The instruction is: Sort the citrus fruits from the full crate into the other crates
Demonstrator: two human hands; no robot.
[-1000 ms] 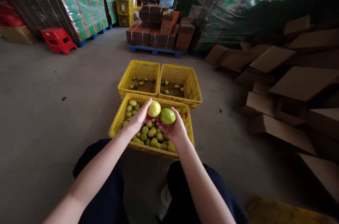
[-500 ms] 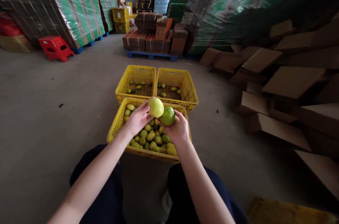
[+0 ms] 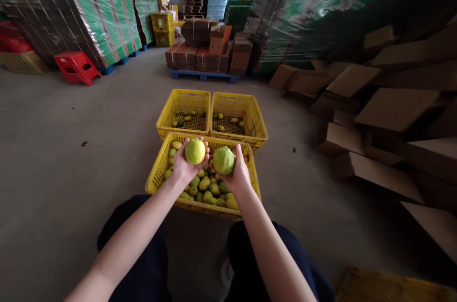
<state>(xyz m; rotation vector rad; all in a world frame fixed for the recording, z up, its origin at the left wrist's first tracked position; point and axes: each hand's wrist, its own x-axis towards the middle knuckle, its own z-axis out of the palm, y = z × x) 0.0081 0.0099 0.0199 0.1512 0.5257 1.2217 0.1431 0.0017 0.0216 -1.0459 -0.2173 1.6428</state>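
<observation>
A round yellow-green lemon [image 3: 194, 151] rests in my left hand [image 3: 181, 169], palm up, with the fingertips curled around its far side. Beside it, my right hand [image 3: 240, 174] grips a greener, bumpy lemon [image 3: 223, 160], thumb up along its right side. A small gap separates the two fruits. Both hands are above a yellow plastic crate [image 3: 154, 176] between my knees, which holds many yellow and green lemons [image 3: 204, 183]. My hands and forearms hide part of that pile.
Touching the near crate's far side are a left yellow crate [image 3: 164, 116] and a right yellow crate [image 3: 259, 119], each with several lemons at the bottom. Cardboard boxes [image 3: 396, 109] lie heaped at right. A red stool [image 3: 76, 66] and a blue pallet [image 3: 203, 75] of flattened cartons stand farther off.
My hands have drawn apart. The left has moved left and turned palm up with its lemon. The right lemon has shifted slightly left and turned, showing a paler, bumpy side.
</observation>
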